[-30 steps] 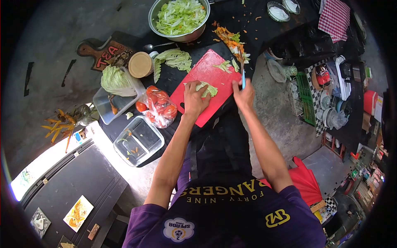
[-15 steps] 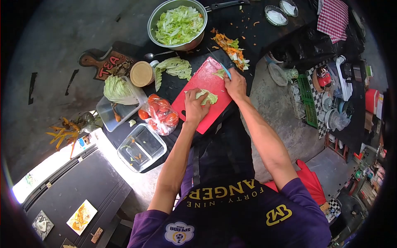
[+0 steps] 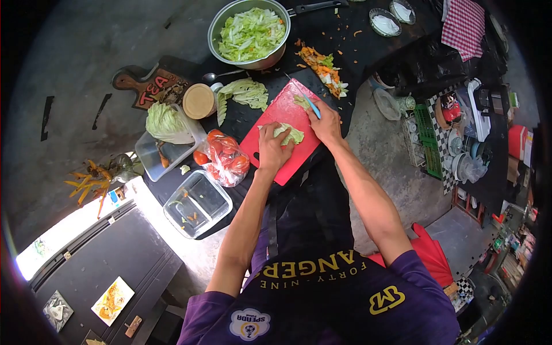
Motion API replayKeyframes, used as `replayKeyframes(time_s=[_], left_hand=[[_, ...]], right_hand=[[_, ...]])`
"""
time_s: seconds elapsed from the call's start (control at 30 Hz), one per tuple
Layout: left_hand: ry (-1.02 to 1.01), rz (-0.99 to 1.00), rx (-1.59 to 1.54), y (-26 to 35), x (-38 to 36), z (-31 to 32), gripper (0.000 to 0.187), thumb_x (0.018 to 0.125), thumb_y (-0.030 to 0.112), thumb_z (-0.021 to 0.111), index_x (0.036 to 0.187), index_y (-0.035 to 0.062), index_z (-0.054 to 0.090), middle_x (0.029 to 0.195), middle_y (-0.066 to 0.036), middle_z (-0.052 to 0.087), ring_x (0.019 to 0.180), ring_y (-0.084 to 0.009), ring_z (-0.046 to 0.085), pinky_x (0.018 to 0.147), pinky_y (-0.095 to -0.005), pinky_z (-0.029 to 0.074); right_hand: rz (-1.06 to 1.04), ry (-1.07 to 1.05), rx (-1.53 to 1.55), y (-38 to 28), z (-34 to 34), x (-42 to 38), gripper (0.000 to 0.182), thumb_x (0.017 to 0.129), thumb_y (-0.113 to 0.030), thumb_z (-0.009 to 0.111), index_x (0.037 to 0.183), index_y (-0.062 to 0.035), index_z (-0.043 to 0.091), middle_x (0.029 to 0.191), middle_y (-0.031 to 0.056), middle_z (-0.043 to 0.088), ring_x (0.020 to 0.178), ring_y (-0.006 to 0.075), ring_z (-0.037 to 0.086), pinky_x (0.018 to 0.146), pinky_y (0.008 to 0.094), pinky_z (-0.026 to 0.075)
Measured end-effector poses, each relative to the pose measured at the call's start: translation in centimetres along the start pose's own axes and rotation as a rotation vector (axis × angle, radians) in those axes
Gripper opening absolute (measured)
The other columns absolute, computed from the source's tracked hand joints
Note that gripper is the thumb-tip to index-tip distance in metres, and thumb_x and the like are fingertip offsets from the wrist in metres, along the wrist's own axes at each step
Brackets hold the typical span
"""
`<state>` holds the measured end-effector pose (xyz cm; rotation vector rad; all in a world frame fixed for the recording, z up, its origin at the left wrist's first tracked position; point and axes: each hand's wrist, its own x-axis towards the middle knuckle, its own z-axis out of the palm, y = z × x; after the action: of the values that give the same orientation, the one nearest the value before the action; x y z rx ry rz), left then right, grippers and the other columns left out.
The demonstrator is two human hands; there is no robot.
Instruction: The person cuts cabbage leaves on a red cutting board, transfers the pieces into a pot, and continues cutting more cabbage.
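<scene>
My left hand (image 3: 275, 148) presses a piece of cabbage leaf (image 3: 295, 135) flat on the red cutting board (image 3: 282, 167), its fingers curled over the leaf. In my right hand (image 3: 326, 125) is a knife (image 3: 312, 107) with a light blue handle, its blade pointing up and left over the board's far end. A smaller cut leaf scrap (image 3: 301, 102) lies beside the knife. Left of the board, a larger cabbage leaf (image 3: 246, 94) rests on the black table. Behind stands a pot (image 3: 214, 35) heaped with shredded cabbage (image 3: 252, 34).
Orange and green scraps (image 3: 322, 69) lie right of the board. To the left are a bag of tomatoes (image 3: 225, 158), a divided glass container (image 3: 198, 204), a cabbage head (image 3: 167, 123) in a plastic box (image 3: 155, 158), a round-lidded jar (image 3: 199, 101) and a wooden TEA board (image 3: 150, 89).
My right hand has come slightly toward me with the knife, closer to the leaf piece. My left hand stays on the leaf.
</scene>
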<state>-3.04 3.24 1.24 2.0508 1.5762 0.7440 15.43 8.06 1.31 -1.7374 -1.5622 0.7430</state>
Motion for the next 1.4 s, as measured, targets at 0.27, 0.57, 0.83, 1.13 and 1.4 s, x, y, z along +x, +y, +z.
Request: replayKeyframes(time_s=[0.27,0.57,0.83,1.13,1.4], left_hand=[[-0.036,0.055,0.043,-0.7,0.2,-0.1,0.033,0.073,0.026,0.078,0.1,0.0087,0.074,0.113,-0.012,0.058,0.111,-0.0336,0.052,0.094,-0.0442,0.044],[0.01,0.054,-0.069,-1.5,-0.4,-0.5,0.033,0.064,0.018,0.083,0.094,0.0077,0.073,0.116,-0.014,0.058,0.111,-0.0341,0.052,0.092,-0.0438,0.046],[-0.036,0.054,-0.157,-3.0,-1.2,-0.8,0.034,0.064,0.018,0.086,0.091,0.0045,0.07,0.12,-0.016,0.058,0.113,-0.0358,0.053,0.095,-0.0442,0.047],[-0.042,0.049,0.036,-0.9,0.0,-0.5,0.03,0.072,0.025,0.079,0.097,0.0097,0.074,0.112,-0.011,0.059,0.107,-0.0319,0.052,0.092,-0.0444,0.044],[-0.023,0.009,0.134,-0.3,-0.1,0.3,0.027,0.071,0.024,0.078,0.095,0.0134,0.076,0.115,-0.008,0.056,0.113,-0.0291,0.05,0.085,-0.0435,0.047]], right_hand=[[-0.024,0.052,-0.023,-1.0,-0.6,-7.1,0.021,0.087,-0.017,0.065,0.095,0.0001,0.056,0.091,0.0216,0.064,0.082,0.041,0.063,0.071,0.0472,0.049],[0.316,0.016,0.149,-2.5,0.5,-9.1,0.028,0.088,-0.028,0.068,0.087,-0.0015,0.058,0.07,0.0158,0.064,0.067,0.0324,0.066,0.062,0.0412,0.05],[0.427,-0.212,0.276,-4.4,1.5,-5.4,0.026,0.079,-0.019,0.075,0.087,-0.0003,0.059,0.077,0.0132,0.067,0.073,0.0241,0.068,0.067,0.0363,0.052],[0.287,-0.001,0.103,-1.8,2.5,-5.2,0.02,0.083,-0.015,0.071,0.091,-0.002,0.058,0.074,0.0162,0.065,0.071,0.0371,0.066,0.066,0.0439,0.05],[0.245,-0.18,-0.08,-2.7,0.3,-7.1,0.028,0.094,-0.03,0.055,0.089,-0.0019,0.053,0.086,0.0247,0.065,0.081,0.0462,0.063,0.07,0.0546,0.047]])
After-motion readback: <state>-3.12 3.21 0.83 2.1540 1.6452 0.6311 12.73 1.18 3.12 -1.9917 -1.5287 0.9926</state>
